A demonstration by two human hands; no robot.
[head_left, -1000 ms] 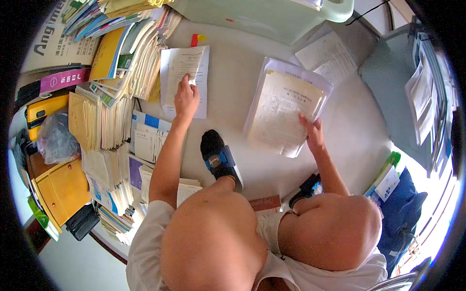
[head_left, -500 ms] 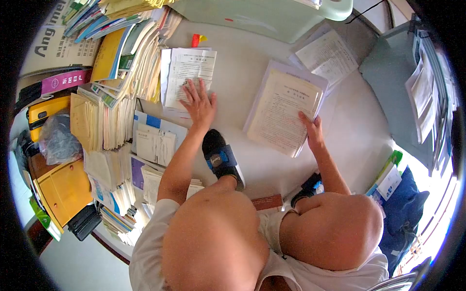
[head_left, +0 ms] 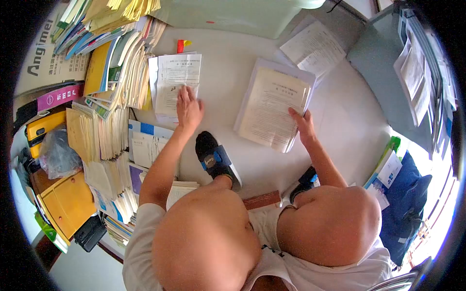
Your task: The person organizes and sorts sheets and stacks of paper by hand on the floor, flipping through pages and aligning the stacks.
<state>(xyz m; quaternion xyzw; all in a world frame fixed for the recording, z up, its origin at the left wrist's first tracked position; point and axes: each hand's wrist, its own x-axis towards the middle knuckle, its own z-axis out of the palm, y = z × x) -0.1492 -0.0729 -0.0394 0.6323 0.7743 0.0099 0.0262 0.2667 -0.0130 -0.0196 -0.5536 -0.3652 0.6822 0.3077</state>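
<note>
Printed sheets (head_left: 180, 72) at eleven o'clock should be held flat by the left hand (head_left: 190, 111), fingers unclenched; the paper stack (head_left: 268, 106) at one o'clock is edge-gripped by the right hand (head_left: 305, 127).

My feed is bright; light enters at the right edge, burnt white and fringed blue-violet. I get a soft sheen on the floor (head_left: 352, 131) right of centre, black fisheye corners, bent rim lines, and papers (head_left: 272, 109) with print too small to read.

Printed sheets (head_left: 180, 72) flat, thicker paper stack (head_left: 269, 109) apart
</note>
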